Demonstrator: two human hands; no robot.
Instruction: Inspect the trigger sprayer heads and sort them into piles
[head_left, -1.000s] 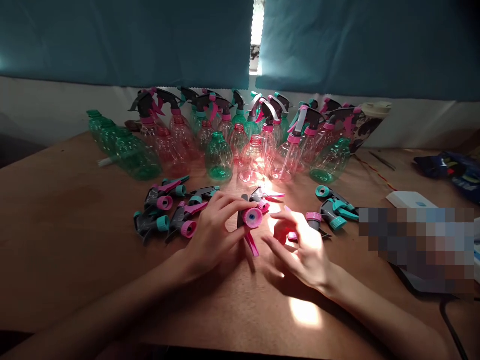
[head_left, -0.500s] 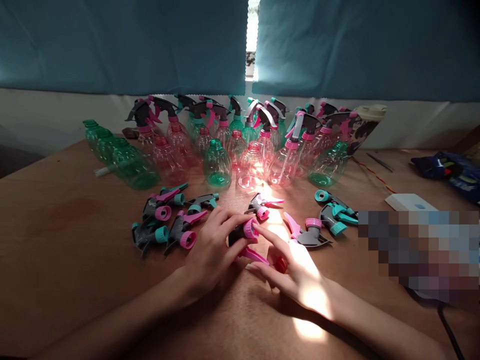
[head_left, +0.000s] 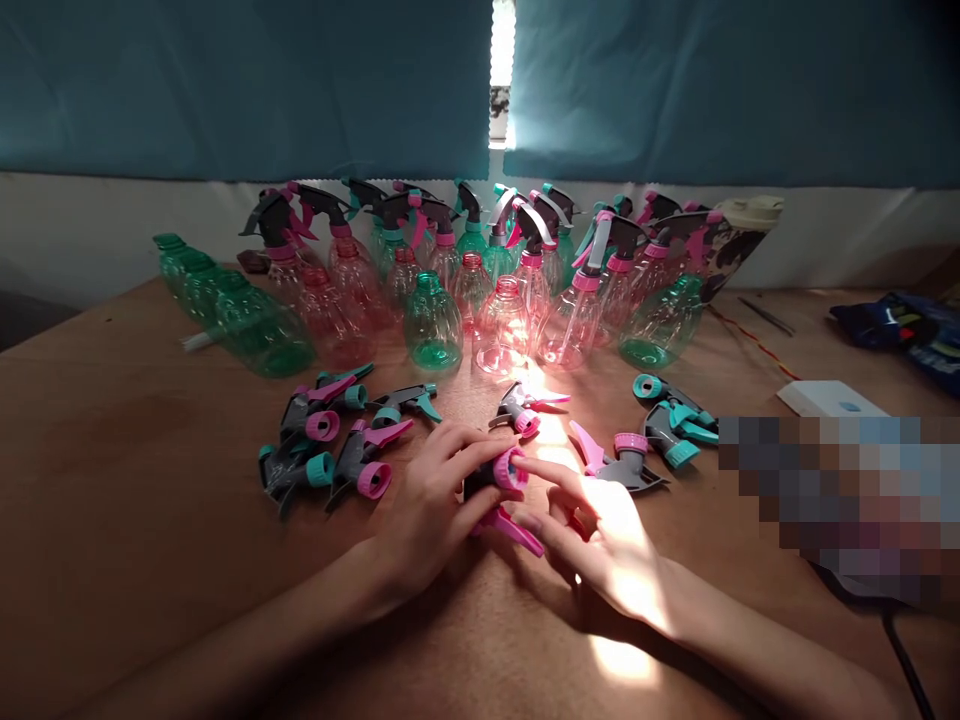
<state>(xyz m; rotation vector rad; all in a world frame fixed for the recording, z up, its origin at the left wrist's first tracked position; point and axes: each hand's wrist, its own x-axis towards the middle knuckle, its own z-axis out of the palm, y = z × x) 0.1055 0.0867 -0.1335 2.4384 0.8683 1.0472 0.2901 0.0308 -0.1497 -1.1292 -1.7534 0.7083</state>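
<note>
My left hand [head_left: 431,495] is closed around a grey spray trigger head [head_left: 480,480] with a pink collar and pink lever. The collar's open end [head_left: 513,468] faces right. My right hand [head_left: 600,530] reaches in from the right, its index fingertip at the collar's opening and its thumb near the pink lever. Its other fingers curl inward; a small reddish patch shows among them, too hidden to name. Just beyond the hands lies another pink and grey trigger head [head_left: 521,410]. A further pink-collared trigger head [head_left: 626,460] rests beside my right hand.
Several loose trigger heads [head_left: 322,470] lie to the left, and teal ones [head_left: 671,430] to the right. Behind stand pink bottles [head_left: 501,330] and green bottles [head_left: 433,330], many with spray tops. A white box [head_left: 832,400] and a blurred-out object [head_left: 847,500] occupy the right side.
The held trigger head has shifted slightly right and turned so its collar opening shows more. My right index finger has moved further to the collar's opening, and the thumb sits closer to the lever.
</note>
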